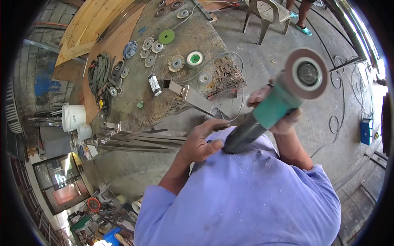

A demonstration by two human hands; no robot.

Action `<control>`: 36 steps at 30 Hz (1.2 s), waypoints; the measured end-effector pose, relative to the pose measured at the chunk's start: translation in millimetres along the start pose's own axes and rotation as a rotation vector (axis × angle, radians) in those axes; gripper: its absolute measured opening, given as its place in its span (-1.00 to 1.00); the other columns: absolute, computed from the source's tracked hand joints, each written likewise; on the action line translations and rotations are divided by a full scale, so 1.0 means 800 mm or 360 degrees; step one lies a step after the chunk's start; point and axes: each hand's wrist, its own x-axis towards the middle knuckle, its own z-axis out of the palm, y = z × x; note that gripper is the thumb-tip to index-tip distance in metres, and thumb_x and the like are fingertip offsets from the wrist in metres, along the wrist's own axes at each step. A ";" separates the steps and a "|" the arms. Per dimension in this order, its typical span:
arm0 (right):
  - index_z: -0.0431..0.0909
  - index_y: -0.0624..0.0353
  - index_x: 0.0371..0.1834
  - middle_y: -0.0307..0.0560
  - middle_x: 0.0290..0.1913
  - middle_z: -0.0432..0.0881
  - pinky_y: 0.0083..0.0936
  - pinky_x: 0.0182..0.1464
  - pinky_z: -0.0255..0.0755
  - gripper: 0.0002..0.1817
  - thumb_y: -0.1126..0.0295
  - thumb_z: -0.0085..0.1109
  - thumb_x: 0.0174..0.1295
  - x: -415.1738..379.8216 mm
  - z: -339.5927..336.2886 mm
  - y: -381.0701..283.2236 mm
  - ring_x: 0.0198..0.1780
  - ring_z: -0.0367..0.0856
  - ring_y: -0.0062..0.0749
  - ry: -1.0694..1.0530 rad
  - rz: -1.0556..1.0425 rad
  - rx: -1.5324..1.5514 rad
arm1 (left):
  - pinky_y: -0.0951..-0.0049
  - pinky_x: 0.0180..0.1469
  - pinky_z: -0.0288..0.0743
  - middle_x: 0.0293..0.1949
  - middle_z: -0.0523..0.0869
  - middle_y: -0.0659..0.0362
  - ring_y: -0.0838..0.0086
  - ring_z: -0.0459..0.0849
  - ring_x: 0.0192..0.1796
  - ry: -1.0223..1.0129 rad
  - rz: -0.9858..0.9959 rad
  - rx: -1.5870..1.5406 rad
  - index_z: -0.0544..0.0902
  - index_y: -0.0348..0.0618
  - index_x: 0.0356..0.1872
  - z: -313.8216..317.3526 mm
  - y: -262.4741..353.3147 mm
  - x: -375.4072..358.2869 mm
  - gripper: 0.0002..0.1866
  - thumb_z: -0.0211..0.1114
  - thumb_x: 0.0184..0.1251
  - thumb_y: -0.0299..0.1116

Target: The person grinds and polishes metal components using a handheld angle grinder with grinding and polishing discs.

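Note:
An angle grinder with a green head [271,107], a dark body and a reddish-brown disc [307,74] is raised in front of the purple shirt, tilted up to the right. My right hand [285,119] is wrapped round it behind the disc, with blurred fingertips showing on its left side. Beside the grinder's rear end is my left hand [203,141], thumb and fingers apart; whether the thumb touches the body is unclear. Beyond my left hand, a rectangular metal tube [199,100] juts from the worn workbench [123,104].
Several grinding discs [150,60] and a green disc [166,37] lie on the bench. A cable loops across it. White buckets [74,117] stand at left, near long metal bars [143,142]. A plastic chair [269,14] and another person's legs [303,14] are behind.

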 end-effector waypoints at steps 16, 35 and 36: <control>0.35 0.24 0.45 0.08 0.29 0.55 -0.04 0.35 0.50 -0.20 -0.01 0.46 0.32 -0.019 0.035 0.012 0.35 0.54 -0.05 -0.0128 0.1273 -0.0014 | 0.05 0.19 0.57 0.09 0.72 -0.30 -0.14 0.72 0.16 -0.0296 -0.0701 0.0967 0.36 -0.32 0.44 0.002 0.105 -0.002 0.06 0.47 0.17 0.36; 0.46 0.29 0.39 0.23 0.29 0.62 -0.13 0.38 0.44 -0.17 -0.18 0.40 0.32 0.037 0.076 0.053 0.35 0.58 0.06 -0.2060 0.1153 -0.1886 | 0.13 0.29 0.58 0.33 0.55 -0.22 0.05 0.67 0.26 0.0062 0.0150 -0.1682 0.27 -0.36 0.52 -0.026 -0.028 -0.034 0.05 0.51 0.11 0.07; 0.50 0.27 0.34 0.21 0.23 0.66 -0.12 0.34 0.48 -0.21 -0.18 0.41 0.32 0.049 0.069 0.050 0.30 0.62 0.06 -0.2070 0.1307 -0.1844 | 0.14 0.23 0.63 0.34 0.53 -0.26 0.01 0.68 0.23 0.0116 0.0136 -0.1745 0.27 -0.36 0.52 -0.035 -0.037 -0.052 0.06 0.51 0.11 0.09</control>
